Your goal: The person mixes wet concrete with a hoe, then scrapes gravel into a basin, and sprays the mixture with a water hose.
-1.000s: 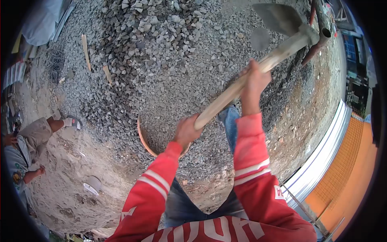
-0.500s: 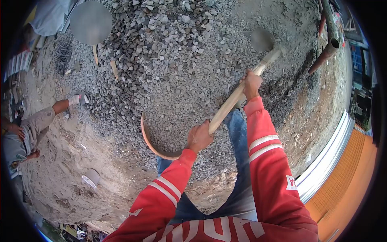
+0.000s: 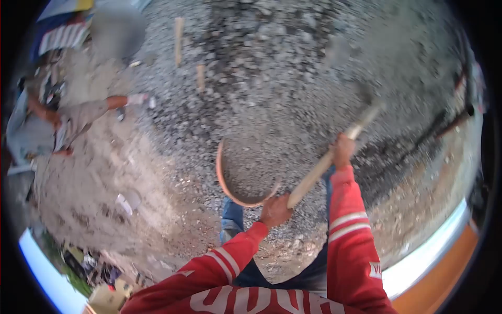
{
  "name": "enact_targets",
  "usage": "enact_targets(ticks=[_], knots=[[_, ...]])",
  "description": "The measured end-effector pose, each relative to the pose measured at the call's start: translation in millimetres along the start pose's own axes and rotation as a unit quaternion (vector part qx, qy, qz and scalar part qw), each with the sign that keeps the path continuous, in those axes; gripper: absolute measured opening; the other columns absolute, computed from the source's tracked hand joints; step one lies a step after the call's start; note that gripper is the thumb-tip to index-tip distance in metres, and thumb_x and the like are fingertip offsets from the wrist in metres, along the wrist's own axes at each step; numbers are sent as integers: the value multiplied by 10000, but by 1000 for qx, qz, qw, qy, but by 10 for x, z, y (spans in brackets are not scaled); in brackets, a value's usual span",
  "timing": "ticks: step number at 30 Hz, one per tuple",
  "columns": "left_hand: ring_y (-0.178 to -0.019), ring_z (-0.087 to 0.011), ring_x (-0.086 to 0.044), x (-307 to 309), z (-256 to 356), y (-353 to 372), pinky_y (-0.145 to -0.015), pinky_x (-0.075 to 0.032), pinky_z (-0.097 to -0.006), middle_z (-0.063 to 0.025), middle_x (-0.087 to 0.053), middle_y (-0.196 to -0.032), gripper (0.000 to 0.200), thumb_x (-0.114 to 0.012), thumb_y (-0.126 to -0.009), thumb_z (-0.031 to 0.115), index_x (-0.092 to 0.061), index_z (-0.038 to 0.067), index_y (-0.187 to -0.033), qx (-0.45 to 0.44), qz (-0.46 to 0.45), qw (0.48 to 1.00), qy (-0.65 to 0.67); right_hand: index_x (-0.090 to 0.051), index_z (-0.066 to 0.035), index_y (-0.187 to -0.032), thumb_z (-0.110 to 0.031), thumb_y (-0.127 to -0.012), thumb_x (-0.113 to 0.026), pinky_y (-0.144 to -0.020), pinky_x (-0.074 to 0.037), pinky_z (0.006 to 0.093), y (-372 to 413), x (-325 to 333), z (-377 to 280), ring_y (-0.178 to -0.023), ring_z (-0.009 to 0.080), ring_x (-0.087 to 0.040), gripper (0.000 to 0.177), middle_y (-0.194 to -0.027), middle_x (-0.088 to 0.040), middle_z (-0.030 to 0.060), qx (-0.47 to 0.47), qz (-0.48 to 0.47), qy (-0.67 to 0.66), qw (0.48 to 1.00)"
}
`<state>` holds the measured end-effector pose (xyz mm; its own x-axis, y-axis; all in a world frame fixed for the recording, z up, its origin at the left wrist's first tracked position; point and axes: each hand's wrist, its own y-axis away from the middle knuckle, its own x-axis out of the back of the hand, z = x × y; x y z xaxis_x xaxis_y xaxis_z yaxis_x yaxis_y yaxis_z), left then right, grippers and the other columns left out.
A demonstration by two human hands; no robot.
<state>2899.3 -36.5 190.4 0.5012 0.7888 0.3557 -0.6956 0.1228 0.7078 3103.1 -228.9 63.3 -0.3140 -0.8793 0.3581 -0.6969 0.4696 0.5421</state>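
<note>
Both my hands grip a long wooden tool handle that slants up to the right. My left hand holds its near end, my right hand holds it further up. The blade end is sunk into the grey gravel pile and I cannot make it out in the blur. An orange round basin filled with gravel sits on the ground just left of the handle, in front of my legs. My sleeves are red with white stripes.
Another person sits on the sandy ground at the left, one leg stretched toward the gravel. Two wooden stakes lie on the pile. Dark pipes lie at the right. A white and orange wall edge runs along the bottom right.
The tool swung down from overhead into the gravel. My hands dropped lower and nearer the basin. The view tilted down and blurred, shifting the seated person upward in the frame.
</note>
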Motion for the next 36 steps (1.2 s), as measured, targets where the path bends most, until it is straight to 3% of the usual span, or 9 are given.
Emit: enact_targets(ticks=[2,4,5,7,9,10,23,25,36], knots=[[-778,-380,-637,-73,-146,0,-695,-499,-491,-192,-646,-793,354,-635,-702,157,-548,56,-1031,1,3,1000,20,-606,-76,-772,-217,-836,-623,-456,-478,309,-134,128,377,-501,139,-510,156,-610,-515,4,184,-57,33,981],[-807,-387,-619,-8,-104,37,-722,-474,-501,-189,-631,-821,387,-623,-668,121,-555,77,-1047,9,24,997,67,-677,-78,-904,-207,-849,-624,-499,-471,298,-418,147,485,-534,142,-529,150,-651,-563,5,-1,-2,60,998],[-788,-390,-616,-209,-189,8,-720,-475,-500,-180,-626,-808,390,-630,-663,123,-559,87,-1045,-6,35,996,81,-668,-61,-918,-194,-814,-637,-503,-474,326,-496,261,485,-552,175,-553,171,-669,-583,49,157,-96,232,955],[-810,-376,-621,-304,-106,77,-721,-479,-496,-165,-628,-814,366,-628,-675,107,-577,111,-1037,-27,115,988,95,-650,-27,-946,-167,-745,-662,-512,-479,381,-663,460,489,-588,242,-599,245,-704,-623,138,553,-48,529,642],[-830,-378,-618,-207,40,106,-721,-477,-498,-170,-627,-831,354,-624,-680,97,-579,107,-1031,12,61,994,95,-603,-65,-840,-191,-819,-594,-489,-427,328,-655,291,413,-543,188,-523,128,-646,-544,61,178,-34,286,941],[-840,-377,-605,-188,61,100,-733,-471,-494,-168,-609,-843,420,-612,-699,104,-547,84,-1113,9,32,995,98,-583,-77,-810,-200,-846,-564,-480,-403,310,-449,181,125,-524,165,-486,130,-628,-506,29,-74,-29,36,996],[-822,-380,-630,2,-1140,625,-731,-491,-484,-202,-633,-896,467,-657,-680,143,-553,42,-1123,-70,51,996,15,-644,12,-868,-300,-876,-579,-522,-479,356,409,-38,1141,-574,199,-569,319,-710,-600,68,-31,-80,102,991],[-812,-390,-635,320,-1223,842,-708,-499,-493,-206,-644,-853,414,-629,-714,130,-536,23,-1103,43,-42,998,2,-597,-21,-798,-191,-810,-651,-476,-458,324,1163,-455,883,-560,174,-565,180,-665,-574,65,-122,32,83,989],[-801,-436,-625,263,-2727,2403,-763,-510,-523,-196,-657,-853,445,-665,-726,264,-540,102,-1121,173,-129,968,-129,-511,-65,-886,-93,-830,-603,-460,-459,341,3235,-917,2301,-525,172,-511,111,-686,-504,40,-418,-65,-171,890]])
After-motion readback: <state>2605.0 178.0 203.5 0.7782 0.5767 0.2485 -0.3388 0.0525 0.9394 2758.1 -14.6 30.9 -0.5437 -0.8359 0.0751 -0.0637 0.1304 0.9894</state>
